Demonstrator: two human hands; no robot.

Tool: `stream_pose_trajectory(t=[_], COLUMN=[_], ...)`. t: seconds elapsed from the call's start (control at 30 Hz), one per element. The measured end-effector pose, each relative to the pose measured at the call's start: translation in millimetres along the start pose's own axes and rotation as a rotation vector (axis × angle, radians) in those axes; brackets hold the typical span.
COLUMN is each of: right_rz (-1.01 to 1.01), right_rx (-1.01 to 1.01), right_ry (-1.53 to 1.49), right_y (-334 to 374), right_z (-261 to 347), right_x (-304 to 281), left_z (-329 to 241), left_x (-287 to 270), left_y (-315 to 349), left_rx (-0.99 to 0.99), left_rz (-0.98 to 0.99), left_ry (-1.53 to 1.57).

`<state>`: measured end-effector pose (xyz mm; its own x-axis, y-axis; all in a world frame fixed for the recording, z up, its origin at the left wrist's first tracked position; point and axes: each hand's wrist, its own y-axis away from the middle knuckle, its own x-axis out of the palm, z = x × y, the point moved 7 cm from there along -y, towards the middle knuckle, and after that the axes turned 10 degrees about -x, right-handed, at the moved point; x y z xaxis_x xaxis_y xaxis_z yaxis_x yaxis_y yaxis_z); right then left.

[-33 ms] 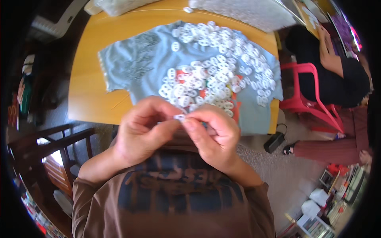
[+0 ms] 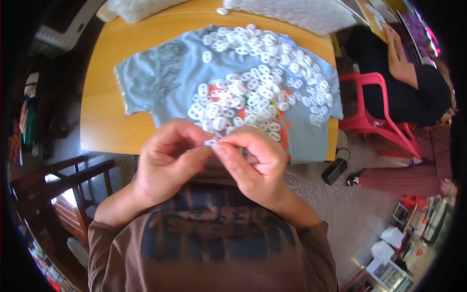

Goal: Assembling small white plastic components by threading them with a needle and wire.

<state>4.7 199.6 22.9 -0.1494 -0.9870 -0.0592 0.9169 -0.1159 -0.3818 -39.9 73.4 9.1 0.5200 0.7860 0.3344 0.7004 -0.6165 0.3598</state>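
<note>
My left hand [image 2: 165, 165] and my right hand [image 2: 257, 163] meet in front of my chest, just off the table's near edge. Thumb and forefinger of each pinch one small white piece [image 2: 210, 143], partly hidden by the fingertips. Beyond them, many white oval plastic pieces [image 2: 214, 111] with dark slots or holes lie in a loose heap. They rest on a light blue T-shirt [image 2: 192, 68] spread over the table, covering much of its orange-red print. A single white oval piece [image 2: 207, 57] sits apart from the heap.
The yellow wooden table [image 2: 104, 97] has white padded bundles [image 2: 292, 13] along its far edge. At right, a person in dark clothing [image 2: 369, 58] is by a pink plastic chair [image 2: 372, 80]. A black box [image 2: 334, 172] stands on the floor; dark wooden furniture [image 2: 78, 175] is at left.
The whole view has shifted slightly, so the table and hands appear a little further left. Both hands keep the same pinch on the small white piece.
</note>
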Motion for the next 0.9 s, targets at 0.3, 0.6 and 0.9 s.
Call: stream_pose_trajectory(t=[0.3, 0.6, 0.9], right_rz=[-0.052, -0.209, -0.103], right_rx=[-0.19, -0.062, -0.028], right_ry=[0.423, 1.196, 1.21], right_y=[-0.5, 32.1, 23.0], right_z=[14.6, 1.0, -6.9], right_x=[-44.1, -143.4, -133.7], left_z=[3.3, 5.1, 5.8], left_x=[-15.3, -19.9, -22.8], left_y=[-9.7, -15.6, -14.9], left_rx=[-0.021, -0.01, -0.026], left_rz=[-0.164, -0.169, -0.18], left_ry=[0.056, 0.18, 0.18])
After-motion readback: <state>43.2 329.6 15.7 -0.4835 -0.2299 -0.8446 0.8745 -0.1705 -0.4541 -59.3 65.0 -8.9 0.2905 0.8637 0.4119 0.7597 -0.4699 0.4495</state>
